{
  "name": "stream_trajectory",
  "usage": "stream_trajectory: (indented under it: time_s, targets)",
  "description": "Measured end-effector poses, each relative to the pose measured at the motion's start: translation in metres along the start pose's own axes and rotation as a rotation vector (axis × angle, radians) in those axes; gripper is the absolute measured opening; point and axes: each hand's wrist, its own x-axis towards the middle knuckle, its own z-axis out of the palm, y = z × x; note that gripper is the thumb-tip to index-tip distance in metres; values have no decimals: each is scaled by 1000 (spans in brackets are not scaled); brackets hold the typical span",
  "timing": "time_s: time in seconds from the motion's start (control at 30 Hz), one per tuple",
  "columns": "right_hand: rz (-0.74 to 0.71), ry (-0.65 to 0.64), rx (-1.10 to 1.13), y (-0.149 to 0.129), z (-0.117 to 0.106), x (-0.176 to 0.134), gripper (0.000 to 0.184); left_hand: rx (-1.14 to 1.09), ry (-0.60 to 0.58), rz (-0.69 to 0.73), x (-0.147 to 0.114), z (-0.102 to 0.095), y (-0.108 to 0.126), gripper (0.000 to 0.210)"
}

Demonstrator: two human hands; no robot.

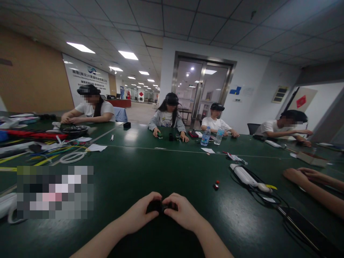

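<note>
My left hand (141, 212) and my right hand (185, 211) meet low in the middle of the view, just above the green table (150, 172). Between their fingertips is a small dark object (162, 207). Both hands are closed on it, thumbs and fingers pinching from either side. The fingers cover most of it, so its kind cannot be made out. Farther right on the table lies a small red and black piece (216, 185), apart from both hands.
A white power strip (243, 175) with black cables lies to the right, near another person's hands (302, 176). Water bottles (205, 137) stand farther back. Loose cables (72, 157) and tools cover the left side. Several people sit around the table.
</note>
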Motion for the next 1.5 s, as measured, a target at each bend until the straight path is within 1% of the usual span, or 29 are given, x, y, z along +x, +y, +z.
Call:
stream_trajectory:
  time_s: [0.17,0.33,0.57,0.7,0.77,0.83,0.9,1.0,1.1,1.17,1.23,1.3,1.37,1.4,1.5]
  targets:
    - [-4,-9,-23,0,0,0,23,30,-4,1,-1,0,0,34]
    - [-33,11,-44,2,3,1,22,55,-2,53,0,1,-4,29]
    - [6,-9,-66,1,5,2,26,51,-32,87,2,1,-6,24]
    - [10,48,-17,4,3,2,28,97,-78,97,1,0,-3,28]
    - [35,104,4,8,0,4,28,131,-94,88,0,-5,-3,30]
    - [66,156,19,14,-4,5,29,166,-76,54,0,-13,-8,32]
    - [101,187,47,21,-8,6,29,200,-20,12,-1,-24,-17,34]
    - [154,191,100,28,-13,7,31,233,97,-39,-4,-47,-38,35]
    - [185,206,117,33,-17,7,31,268,256,-137,-8,-72,-63,36]
    - [210,242,115,36,-18,8,31,345,407,-259,-12,-87,-79,38]
    - [245,291,107,40,-20,9,30,452,574,-427,-18,-99,-95,39]
    - [278,332,95,43,-22,10,30,540,700,-620,-25,-108,-105,41]
    - [296,352,90,45,-23,11,29,576,795,-774,-33,-113,-110,43]
    - [302,354,95,45,-23,11,29,571,830,-826,-36,-114,-110,44]
    - [310,347,122,42,-24,9,28,517,880,-896,-41,-116,-104,46]
